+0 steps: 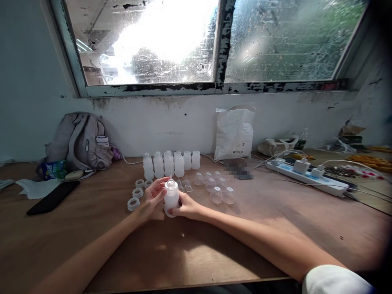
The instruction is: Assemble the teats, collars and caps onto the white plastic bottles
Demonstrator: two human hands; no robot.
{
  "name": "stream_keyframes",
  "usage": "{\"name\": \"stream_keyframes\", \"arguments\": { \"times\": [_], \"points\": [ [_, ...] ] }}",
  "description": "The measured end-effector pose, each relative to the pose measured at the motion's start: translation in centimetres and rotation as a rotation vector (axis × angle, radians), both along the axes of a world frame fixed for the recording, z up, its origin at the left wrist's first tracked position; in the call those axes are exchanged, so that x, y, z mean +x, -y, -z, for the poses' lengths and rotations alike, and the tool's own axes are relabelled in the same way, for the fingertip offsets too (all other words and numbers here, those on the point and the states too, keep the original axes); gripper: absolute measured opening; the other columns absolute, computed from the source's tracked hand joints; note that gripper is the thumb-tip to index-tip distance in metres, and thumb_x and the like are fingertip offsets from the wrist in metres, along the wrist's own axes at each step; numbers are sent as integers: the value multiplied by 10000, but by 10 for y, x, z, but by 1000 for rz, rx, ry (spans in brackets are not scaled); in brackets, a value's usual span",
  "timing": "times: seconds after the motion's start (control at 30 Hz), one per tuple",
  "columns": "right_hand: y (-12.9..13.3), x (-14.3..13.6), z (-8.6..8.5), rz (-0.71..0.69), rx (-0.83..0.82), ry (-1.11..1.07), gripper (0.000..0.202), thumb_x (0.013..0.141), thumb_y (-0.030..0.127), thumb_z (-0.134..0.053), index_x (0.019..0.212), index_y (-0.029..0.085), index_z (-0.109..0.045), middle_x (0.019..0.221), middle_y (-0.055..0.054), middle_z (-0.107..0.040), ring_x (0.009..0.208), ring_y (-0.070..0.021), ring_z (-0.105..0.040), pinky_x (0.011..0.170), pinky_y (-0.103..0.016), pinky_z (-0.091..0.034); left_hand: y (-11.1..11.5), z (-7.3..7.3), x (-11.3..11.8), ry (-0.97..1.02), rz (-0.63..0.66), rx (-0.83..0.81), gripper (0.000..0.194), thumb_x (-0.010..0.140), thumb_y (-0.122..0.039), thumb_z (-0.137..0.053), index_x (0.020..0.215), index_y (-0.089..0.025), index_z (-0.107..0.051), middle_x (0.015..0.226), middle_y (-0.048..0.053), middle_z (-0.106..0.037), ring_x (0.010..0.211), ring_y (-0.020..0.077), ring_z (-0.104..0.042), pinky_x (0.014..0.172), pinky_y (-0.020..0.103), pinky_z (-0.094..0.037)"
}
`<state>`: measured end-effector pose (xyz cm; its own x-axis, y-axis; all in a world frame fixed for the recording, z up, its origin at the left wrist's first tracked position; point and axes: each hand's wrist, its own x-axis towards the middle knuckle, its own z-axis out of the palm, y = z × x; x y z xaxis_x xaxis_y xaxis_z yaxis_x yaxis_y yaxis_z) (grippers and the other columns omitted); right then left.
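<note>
Above the near middle of the bench (190, 253), both hands meet around one milky baby bottle (171, 201), which stands upright between them, its neck toward the window (294, 45). Whether its base touches the wood or is lifted slightly is hard to tell.

The left forearm slants in from the lower left corner, wrist low, and the left hand (153, 200) comes against the bottle's left side near the top. Its fingers bend toward the neck, with the thumb angled across to the bottle's shoulder. The right forearm reaches in from the lower right, where a white sleeve (333, 279) ends at the elbow. The right hand (189, 207) holds the bottle lower down, its thumb lying across the front near the base and its fingers passing behind, partly hidden. Each grip is closed on the bottle, the left high, the right low. A clear teat (170, 178) points up from the bottle's mouth.

Just beside the left hand lie several pale rings (133, 204). Behind the hands, more bottles (158, 165) stand in a row. Right of the held bottle, clear domed caps (216, 196) sit grouped, near the right hand but apart from it.
</note>
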<state>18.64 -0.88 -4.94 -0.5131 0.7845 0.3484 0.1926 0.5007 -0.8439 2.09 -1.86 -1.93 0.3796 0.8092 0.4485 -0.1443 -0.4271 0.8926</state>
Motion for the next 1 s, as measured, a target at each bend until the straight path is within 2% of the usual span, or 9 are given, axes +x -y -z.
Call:
{"name": "stream_keyframes", "arguments": {
  "times": [0.27, 0.5, 0.6, 0.73, 0.8, 0.87, 1.0],
  "points": [
    [6, -1, -8, -2, 6, 49, 579, 646, 313, -672, 1154, 171, -434, 1014, -52, -561, 921, -207, -517, 789, -326, -409, 3, 3, 3, -65, 95, 34, 410, 795, -386, -513, 1140, -169, -475, 1109, 79, -548, 1047, 247, -487, 877, 331, -389],
    [6, 11, -20, -153, 39, -38, 788, 642, 323, -692, 1276, 188, -244, 1179, -98, -449, 1060, -200, -454, 897, -341, -366, -1, 11, 2, -57, -16, 66, 547, 730, -408, -588, 1188, -195, -377, 1161, 95, -489, 1070, 247, -462, 904, 382, -376],
    [3, 19, -33, -96, 110, -34, 662, 720, 326, -622, 1278, 208, -287, 1229, -93, -425, 1111, -199, -417, 955, -369, -307, -3, 12, 1, -24, -42, 81, 571, 727, -480, -557, 1191, -202, -375, 1232, 103, -422, 1129, 260, -408, 945, 395, -335],
    [4, 25, -55, -62, 109, -34, 523, 768, 327, -573, 1250, 243, -386, 1269, -67, -416, 1159, -201, -386, 969, -376, -296, -2, 12, 0, 20, 34, 62, 651, 717, -579, -496, 1226, -204, -343, 1282, 114, -366, 1156, 270, -378, 943, 387, -336],
    [7, 25, -64, -71, 91, -53, 495, 775, 333, -565, 1240, 258, -413, 1262, -51, -439, 1165, -205, -388, 974, -384, -295, -2, 12, 1, -8, 53, 53, 682, 689, -520, -577, 1244, -220, -318, 1295, 108, -355, 1161, 270, -373, 935, 380, -347],
    [10, 23, -69, -77, 70, -74, 468, 784, 342, -550, 1232, 271, -433, 1264, -35, -452, 1170, -206, -390, 986, -394, -286, -2, 13, 4, -74, 44, 27, 691, 666, -415, -652, 1241, -226, -317, 1256, 101, -402, 1120, 260, -413, 907, 373, -370],
    [13, 19, -71, -94, 19, -117, 405, 796, 357, -525, 1183, 240, -494, 1254, -40, -469, 1149, -214, -417, 965, -402, -329, -4, 19, 8, -229, 59, -13, 570, 694, -339, -644, 1184, -184, -397, 1084, 92, -530, 989, 236, -498, 833, 362, -410]
  ]
}}
